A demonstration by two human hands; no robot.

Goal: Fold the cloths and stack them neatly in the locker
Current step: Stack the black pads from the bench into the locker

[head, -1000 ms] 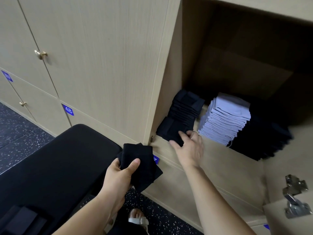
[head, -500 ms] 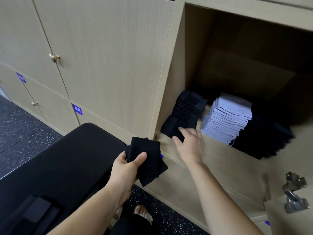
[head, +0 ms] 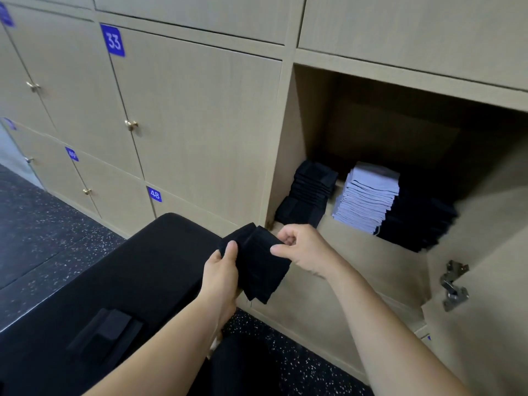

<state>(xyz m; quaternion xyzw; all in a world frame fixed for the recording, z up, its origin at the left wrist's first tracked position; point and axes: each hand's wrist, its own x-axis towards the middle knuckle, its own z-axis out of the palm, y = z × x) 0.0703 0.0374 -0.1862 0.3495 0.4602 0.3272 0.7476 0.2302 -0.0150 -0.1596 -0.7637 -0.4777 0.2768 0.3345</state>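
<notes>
Right hand (head: 304,250) now pinches hanging cloth (head: 258,270).

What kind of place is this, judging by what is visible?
Likely a gym changing room: numbered lockers, a speckled floor, and folded cloths stacked in an open locker.

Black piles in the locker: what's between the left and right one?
A stack of pale grey cloths stands between the left black pile and the right black pile, in the head view.
</notes>
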